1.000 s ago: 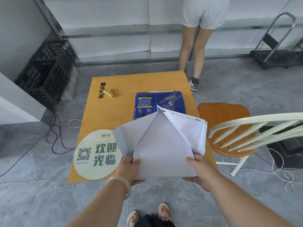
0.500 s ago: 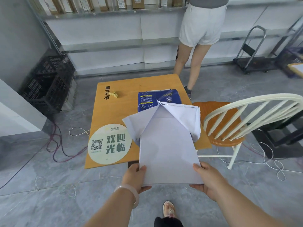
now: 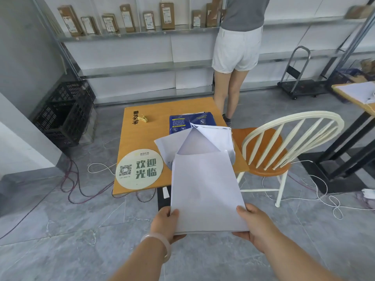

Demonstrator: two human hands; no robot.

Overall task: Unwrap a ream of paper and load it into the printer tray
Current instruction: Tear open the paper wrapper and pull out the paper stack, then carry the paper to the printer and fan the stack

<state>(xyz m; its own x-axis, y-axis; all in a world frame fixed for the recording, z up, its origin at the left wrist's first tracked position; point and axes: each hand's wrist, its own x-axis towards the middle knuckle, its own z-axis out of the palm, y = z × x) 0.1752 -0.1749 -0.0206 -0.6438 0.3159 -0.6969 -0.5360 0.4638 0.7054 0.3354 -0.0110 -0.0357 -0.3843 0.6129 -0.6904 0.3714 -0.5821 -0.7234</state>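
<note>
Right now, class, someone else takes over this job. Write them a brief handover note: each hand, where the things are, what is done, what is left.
Left hand: grips the paper stack at its near left corner.
Right hand: grips the near right corner.
The stack is off the table, its far end inside the opened white wrapper. A blue ream lies on the table.
Done: wrapper opened.
Left: pull paper clear and load it; no printer in view.

Grey tile floor [image 3: 60,230], orange table [image 3: 162,110], white-backed chair [image 3: 284,138], wall shelves [image 3: 132,33].
</note>
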